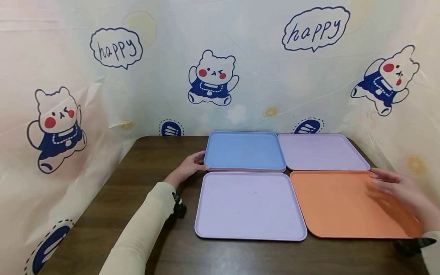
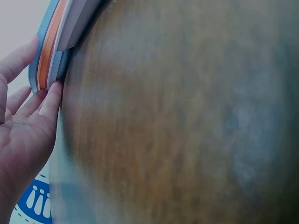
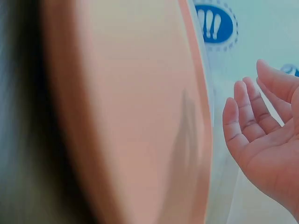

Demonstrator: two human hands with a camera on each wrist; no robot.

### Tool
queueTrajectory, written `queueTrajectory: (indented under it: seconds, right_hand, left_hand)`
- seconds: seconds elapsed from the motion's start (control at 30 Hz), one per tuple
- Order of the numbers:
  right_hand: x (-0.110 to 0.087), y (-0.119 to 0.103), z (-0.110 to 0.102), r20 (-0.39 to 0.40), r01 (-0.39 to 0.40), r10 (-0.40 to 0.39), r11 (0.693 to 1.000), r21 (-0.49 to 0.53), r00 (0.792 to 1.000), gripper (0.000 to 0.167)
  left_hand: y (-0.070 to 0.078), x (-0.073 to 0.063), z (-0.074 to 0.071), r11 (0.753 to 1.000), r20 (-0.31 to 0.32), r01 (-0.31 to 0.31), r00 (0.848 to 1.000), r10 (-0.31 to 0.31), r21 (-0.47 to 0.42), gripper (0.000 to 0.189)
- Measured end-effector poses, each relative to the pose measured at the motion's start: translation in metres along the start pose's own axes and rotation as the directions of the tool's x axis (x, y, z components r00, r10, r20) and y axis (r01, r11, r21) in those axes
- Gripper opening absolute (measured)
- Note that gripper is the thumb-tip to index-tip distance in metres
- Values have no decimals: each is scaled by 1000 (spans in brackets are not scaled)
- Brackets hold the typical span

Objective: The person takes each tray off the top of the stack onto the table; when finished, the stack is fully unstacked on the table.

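Observation:
My left hand point(image 1: 187, 167) is at the left side of a stack topped by a blue tray point(image 1: 245, 151). In the left wrist view, the fingertips of this hand point(image 2: 28, 126) touch the stack's layered edge, where blue, orange and pale rims point(image 2: 46, 51) show; the thumb lies by the blue rim. My right hand point(image 1: 395, 185) hovers over the right part of an orange tray point(image 1: 337, 206), its fingertips near the front right corner of the back lilac tray point(image 1: 319, 152). Seen from the right wrist, the hand point(image 3: 266, 126) holds nothing and its fingers are loosely extended.
Another lilac tray point(image 1: 251, 206) lies in front of the blue one, left of the orange tray. All the trays are on a dark wooden table point(image 1: 137, 175). A printed curtain point(image 1: 254, 88) hangs behind the table and along both sides.

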State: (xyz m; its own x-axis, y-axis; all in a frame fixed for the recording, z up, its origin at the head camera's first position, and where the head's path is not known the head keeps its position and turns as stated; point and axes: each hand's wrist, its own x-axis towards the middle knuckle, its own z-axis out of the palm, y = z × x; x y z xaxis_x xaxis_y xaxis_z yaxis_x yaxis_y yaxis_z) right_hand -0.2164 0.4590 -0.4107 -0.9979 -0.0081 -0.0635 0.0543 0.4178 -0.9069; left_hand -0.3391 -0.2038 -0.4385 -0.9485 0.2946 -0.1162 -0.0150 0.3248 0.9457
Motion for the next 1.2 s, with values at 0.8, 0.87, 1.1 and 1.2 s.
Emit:
queueTrajectory:
  seconds: [0.8, 0.87, 1.1, 1.2]
  right_hand:
    - [66, -80, 122, 174, 102, -81, 988, -114, 981, 61]
    - [72, -85, 130, 186, 113, -88, 986, -125, 979, 61]
    - [89, -91, 156, 231, 154, -125, 982, -110, 965, 65]
    - [94, -91, 164, 260, 157, -129, 983, -91, 957, 71]
  left_hand:
    - [8, -3, 3, 1000, -20, 26, 999, -26, 4, 78]
    - [8, -2, 3, 999, -28, 33, 999, -32, 8, 77]
    - [8, 0, 5, 996, -80, 73, 994, -69, 50, 71]
    - [8, -1, 7, 995, -91, 82, 993, -77, 61, 69]
